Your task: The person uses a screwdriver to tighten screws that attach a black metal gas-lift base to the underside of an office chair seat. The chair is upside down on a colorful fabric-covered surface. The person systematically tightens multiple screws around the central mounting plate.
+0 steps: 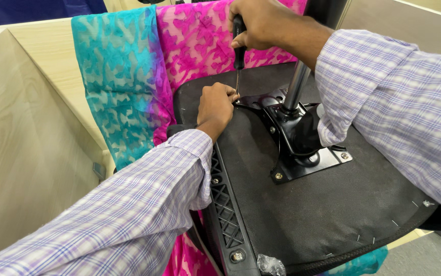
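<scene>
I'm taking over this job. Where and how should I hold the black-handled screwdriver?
Grip the black-handled screwdriver by its thick handle from above, fist wrapped round, as the right hand does. It stands nearly upright, tip down at the black metal seat plate, where the left hand steadies the thin shaft.

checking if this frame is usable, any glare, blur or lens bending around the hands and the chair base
Head view: even, soft light with faint shadows; bright glare on the chrome post and sheen on the black mounting plate. The right hand gripping the screwdriver and the left hand at its tip are sharp. Sleeves near the edges look stretched by the wide lens.
</scene>
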